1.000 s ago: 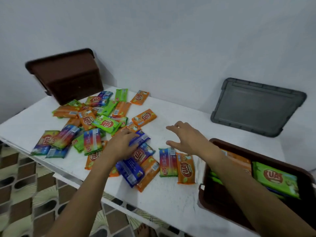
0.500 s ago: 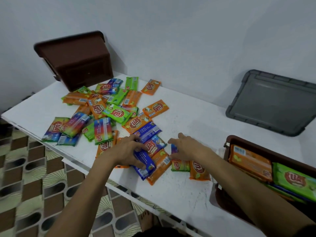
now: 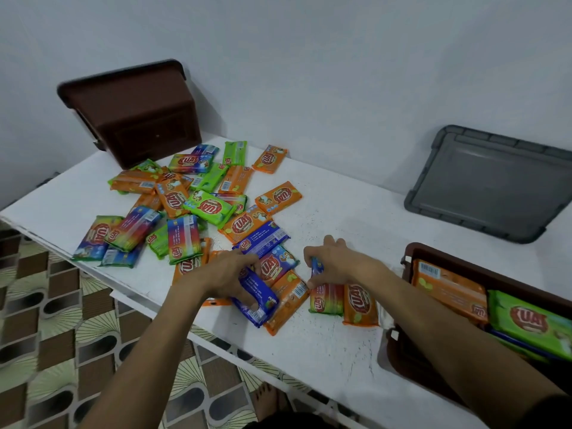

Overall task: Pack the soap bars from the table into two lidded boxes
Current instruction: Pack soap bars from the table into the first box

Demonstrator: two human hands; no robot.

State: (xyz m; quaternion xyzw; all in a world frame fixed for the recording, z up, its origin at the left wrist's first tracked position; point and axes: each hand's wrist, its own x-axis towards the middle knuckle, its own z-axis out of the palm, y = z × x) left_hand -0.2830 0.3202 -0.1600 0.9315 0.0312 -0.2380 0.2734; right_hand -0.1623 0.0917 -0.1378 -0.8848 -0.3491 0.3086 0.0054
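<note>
Several wrapped soap bars in orange, green, blue and rainbow wrappers lie scattered on the white table [image 3: 340,224]. My left hand [image 3: 230,275] closes its fingers around a blue soap bar [image 3: 255,300] near the front edge. My right hand [image 3: 335,263] pinches the top end of a rainbow soap bar [image 3: 325,298], which lies beside an orange bar [image 3: 359,303]. At the right, an open brown box [image 3: 439,257] holds an orange bar [image 3: 448,287] and a green bar [image 3: 530,322].
A second brown box [image 3: 136,116] leans tipped against the wall at the back left. A grey lid [image 3: 492,181] rests against the wall at the back right. Patterned floor tiles [image 3: 62,335] and a bare foot [image 3: 267,400] show below the table's front edge.
Both hands dropped onto bars near the front edge. The left closed on the blue bar; the right went from spread open to pinching the rainbow bar. The view shifted left.
</note>
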